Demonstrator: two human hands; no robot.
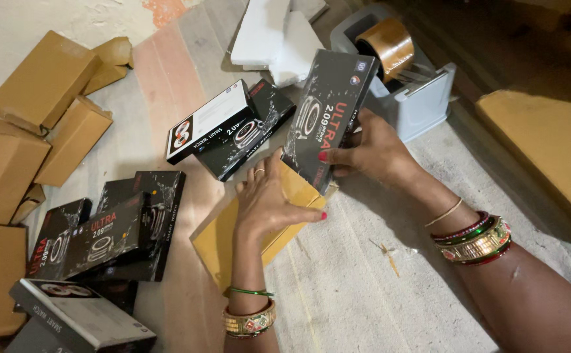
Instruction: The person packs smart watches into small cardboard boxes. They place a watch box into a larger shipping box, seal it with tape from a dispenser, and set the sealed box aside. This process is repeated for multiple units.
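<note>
Head view: two hands, one boxed item at a brown carton.
Right hand (372, 151), fingers clasped on the glossy black rectangular cardboard box (325, 111); left hand (267, 199), fingers pressed together, flat on the brown cardboard carton (223, 238).
</note>
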